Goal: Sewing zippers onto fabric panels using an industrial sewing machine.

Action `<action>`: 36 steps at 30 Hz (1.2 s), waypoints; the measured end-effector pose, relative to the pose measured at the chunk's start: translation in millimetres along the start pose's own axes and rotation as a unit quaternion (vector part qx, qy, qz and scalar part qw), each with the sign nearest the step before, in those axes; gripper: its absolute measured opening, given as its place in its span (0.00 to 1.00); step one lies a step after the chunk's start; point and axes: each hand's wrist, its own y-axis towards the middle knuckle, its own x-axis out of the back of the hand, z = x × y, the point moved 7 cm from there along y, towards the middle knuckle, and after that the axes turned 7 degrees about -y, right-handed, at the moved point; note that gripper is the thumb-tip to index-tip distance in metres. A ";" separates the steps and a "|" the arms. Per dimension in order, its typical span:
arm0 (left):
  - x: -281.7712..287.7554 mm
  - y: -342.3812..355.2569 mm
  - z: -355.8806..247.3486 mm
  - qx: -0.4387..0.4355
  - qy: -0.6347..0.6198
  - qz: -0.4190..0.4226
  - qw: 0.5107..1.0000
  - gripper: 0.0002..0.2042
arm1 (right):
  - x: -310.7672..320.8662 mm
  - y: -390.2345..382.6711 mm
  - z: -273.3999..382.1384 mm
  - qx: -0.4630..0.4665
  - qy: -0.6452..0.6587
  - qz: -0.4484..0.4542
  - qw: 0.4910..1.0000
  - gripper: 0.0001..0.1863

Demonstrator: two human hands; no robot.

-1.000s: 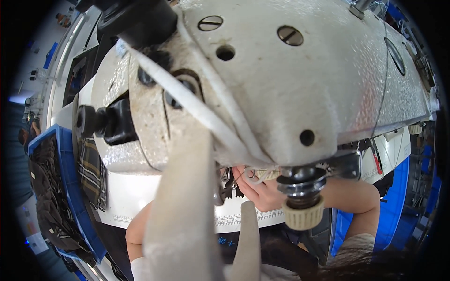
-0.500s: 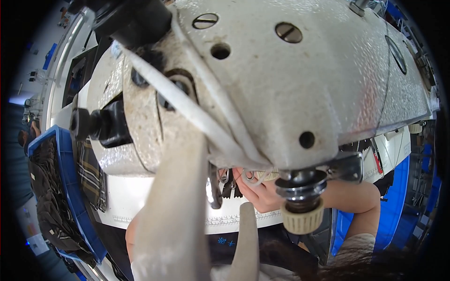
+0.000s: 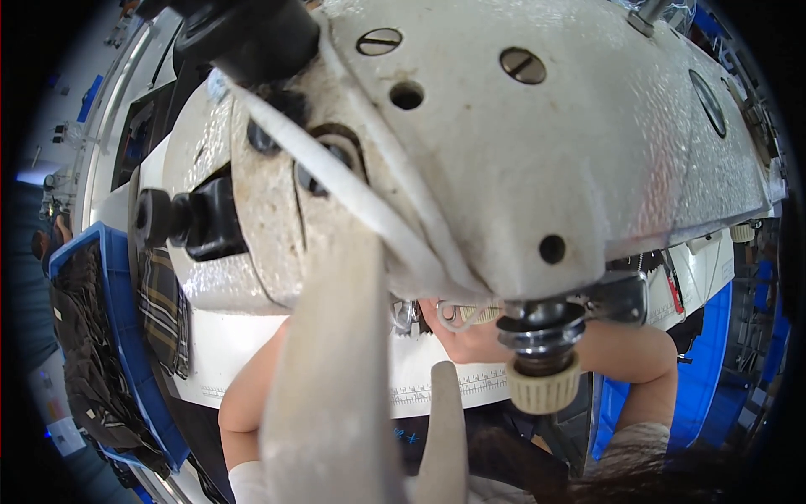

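Observation:
A white sewing machine [image 3: 478,160] fills most of the view and hides much of the work area. My right hand [image 3: 466,340] rests on the white table beneath the machine head, close to the metal presser foot [image 3: 405,316]. Its fingertips are hidden, so I cannot tell whether they grip anything. My left forearm [image 3: 252,391] reaches up and in from the lower left; the machine covers the hand itself. Next to the presser foot a bit of dark toothed material [image 3: 424,323] shows, too little of it to name.
A blue bin [image 3: 113,260] of dark garment pieces stands at the left, with plaid cloth [image 3: 162,311] beside it. A ruler strip [image 3: 470,387] runs along the near edge of the white table [image 3: 218,353]. Red-handled snips [image 3: 674,292] and another blue bin [image 3: 714,361] are at the right.
My left forearm has swung further up and forward over the table, its hand behind the machine. Less of the dark material shows near the presser foot. My right hand has barely shifted.

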 end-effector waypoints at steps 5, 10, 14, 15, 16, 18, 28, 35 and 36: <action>9.8 7.4 5.6 0.024 -0.058 0.014 0.998 0.10 | -43.4 -22.1 21.1 0.114 0.022 0.032 0.993 0.09; 26.7 8.7 11.5 0.043 0.019 0.059 0.997 0.07 | -28.2 -16.8 7.0 0.070 0.036 0.024 0.997 0.11; 50.5 5.2 10.6 0.044 0.081 0.108 0.990 0.07 | -30.5 -12.5 10.4 0.075 0.034 0.005 0.997 0.11; 48.2 3.1 18.9 0.045 0.077 0.108 0.990 0.07 | -42.4 -17.4 13.2 0.074 0.036 0.008 0.997 0.11; 43.5 1.7 23.6 0.046 0.073 0.106 0.991 0.07 | -52.2 -23.4 17.6 0.085 0.058 0.002 0.995 0.11; 36.5 1.3 25.8 0.046 0.068 0.100 0.992 0.06 | -60.0 -30.5 21.2 0.096 0.076 -0.003 0.992 0.11; 37.6 4.3 28.9 0.046 0.058 0.081 0.994 0.06 | -38.0 -16.5 8.5 0.019 0.150 0.030 0.988 0.12; 28.7 5.8 26.4 0.046 0.043 0.062 0.996 0.06 | -45.2 -28.8 18.5 0.059 0.082 0.005 0.995 0.10; 29.4 4.5 26.8 0.049 0.044 0.062 0.996 0.06 | -42.1 -26.6 18.5 0.085 0.064 -0.023 0.994 0.10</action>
